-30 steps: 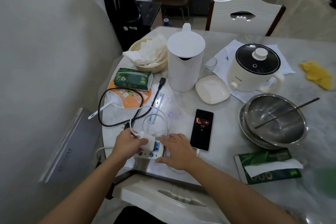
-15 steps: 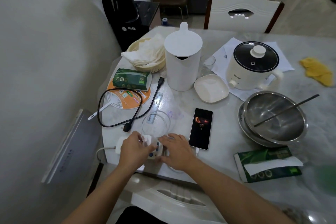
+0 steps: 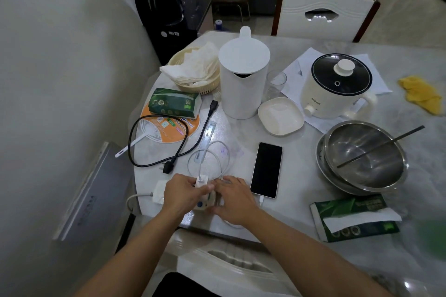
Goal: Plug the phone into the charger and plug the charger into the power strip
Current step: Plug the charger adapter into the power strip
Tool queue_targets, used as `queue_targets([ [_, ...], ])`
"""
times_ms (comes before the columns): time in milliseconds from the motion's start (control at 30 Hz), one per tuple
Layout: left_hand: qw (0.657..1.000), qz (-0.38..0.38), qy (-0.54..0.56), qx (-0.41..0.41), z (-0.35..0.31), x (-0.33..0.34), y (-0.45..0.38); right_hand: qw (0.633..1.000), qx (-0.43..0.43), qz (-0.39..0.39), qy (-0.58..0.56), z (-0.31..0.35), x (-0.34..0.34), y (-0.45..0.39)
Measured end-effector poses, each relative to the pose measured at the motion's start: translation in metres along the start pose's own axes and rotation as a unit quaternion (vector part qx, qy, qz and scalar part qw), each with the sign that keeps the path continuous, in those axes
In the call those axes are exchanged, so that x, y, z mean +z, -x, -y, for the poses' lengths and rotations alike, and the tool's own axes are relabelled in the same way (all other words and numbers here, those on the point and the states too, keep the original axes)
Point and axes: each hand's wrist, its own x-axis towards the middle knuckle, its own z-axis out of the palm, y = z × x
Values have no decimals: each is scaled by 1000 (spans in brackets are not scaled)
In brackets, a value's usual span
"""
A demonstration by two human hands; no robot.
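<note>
A white power strip (image 3: 160,191) lies at the table's near edge, mostly covered by my hands. My left hand (image 3: 184,194) is closed around the small white charger (image 3: 201,180), which sits on top of the strip. My right hand (image 3: 235,196) rests flat on the strip's right end. The charger's white cable (image 3: 218,152) loops away over the table and comes back to the phone's near end, where its plug (image 3: 261,199) is in the phone. The black phone (image 3: 266,169) lies face up with a dark screen, just right of my right hand.
A black power cord (image 3: 154,149) loops to the left beside a paper fan (image 3: 169,128). Behind stand a white kettle (image 3: 243,72), a white dish (image 3: 281,117) and a cooker pot (image 3: 337,87). Steel bowls (image 3: 362,157) and a tissue pack (image 3: 354,217) lie to the right.
My left hand has brought the charger down onto the power strip and shifted right. The phone's screen, lit before, is now dark. The right hand stays on the strip.
</note>
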Motion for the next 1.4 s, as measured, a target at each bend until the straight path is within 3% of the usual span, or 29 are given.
queue_targets([
  [100, 999, 16, 45, -14, 6, -1, 4, 1000, 6, 3, -2, 2, -3, -1],
  [267, 999, 13, 30, 6, 7, 2, 11, 999, 7, -32, 13, 19, -15, -9],
  [333, 999, 43, 1, 22, 5, -5, 11, 998, -4, -64, -5, 30, -20, -9],
  [467, 990, 141, 19, -3, 2, -26, 1, 998, -24, -53, -12, 38, -27, -10],
  [767, 988, 122, 67, -59, 9, -30, -4, 998, -23, -54, -17, 35, -20, -10],
  [933, 998, 1, -55, -25, 26, -27, 11, 995, 29, -59, -69, 42, -13, -11],
  [1033, 995, 13, 37, -93, 35, -17, 20, 997, 39, -46, -57, 40, -12, -10],
  [1167, 960, 62, 146, -229, 38, -8, 13, 993, 70, -40, -85, 27, -14, 1],
  [1267, 870, 152, 321, -343, 32, -1, 14, 993, 83, -41, -78, 19, -16, 10],
  [1400, 827, 94, 429, -351, 36, 21, 8, 991, 103, -50, -73, 10, -18, 19],
])
